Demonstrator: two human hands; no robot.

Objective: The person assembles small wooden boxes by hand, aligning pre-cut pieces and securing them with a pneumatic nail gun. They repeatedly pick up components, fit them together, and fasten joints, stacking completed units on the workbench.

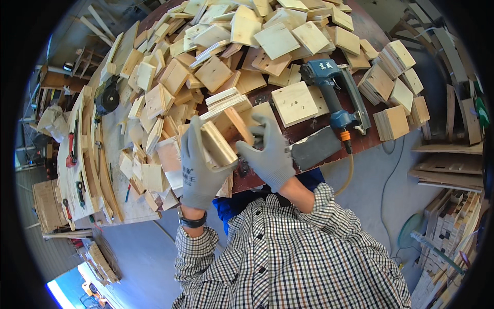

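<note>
My left hand (198,167), in a grey work glove, is closed around a small stack of square plywood blocks (219,144) above the table's near edge. Facing it, my gloved right hand (270,154) has its thumb and fingers around the near end of a tilted brownish wood piece (238,125). That piece stands just right of the stack. Behind both hands lie more stacked plywood squares (225,100). Right of my right hand are a dark grey flat block (316,148) and a pale plywood square (294,103).
A blue pneumatic nail gun (329,95) with an orange hose fitting lies on the red-brown table (360,144). A big heap of plywood squares (278,40) covers the far side. Block stacks (391,122) stand right. A black tape measure (107,98) and hand tools lie left.
</note>
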